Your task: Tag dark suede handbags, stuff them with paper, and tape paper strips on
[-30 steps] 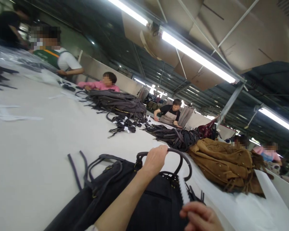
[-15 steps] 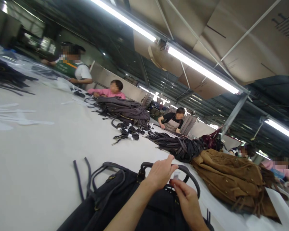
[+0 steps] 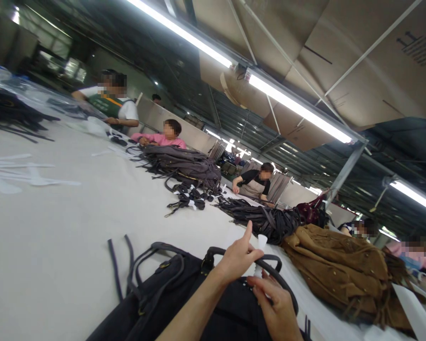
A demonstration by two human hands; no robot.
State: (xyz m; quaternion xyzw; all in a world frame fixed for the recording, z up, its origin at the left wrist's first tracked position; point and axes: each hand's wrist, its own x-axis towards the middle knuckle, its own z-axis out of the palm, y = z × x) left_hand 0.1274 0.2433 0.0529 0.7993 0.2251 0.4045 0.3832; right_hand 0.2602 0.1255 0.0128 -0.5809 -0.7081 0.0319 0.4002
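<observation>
A black bag with dark cord handles lies before me on the table. My left hand is at its rounded handle, thumb on top and index finger pointing up, the other fingers curled and partly hidden. A white paper strip passes behind the handle; its upper end sticks up and its lower part shows beneath. Under the handle, my right hand pinches at the strip's lower part, its fingertips partly hidden. Black straps stand out from the bag's left side.
Brown bags are piled at the right. Further back lie dark straps, bundled black straps and stacked dark bags. White strips lie on the white table at left. Several people work along the far side.
The white strip's end now stands above the handle, where before only a small piece showed under it. My left index finger has risen. My right hand has shifted slightly lower.
</observation>
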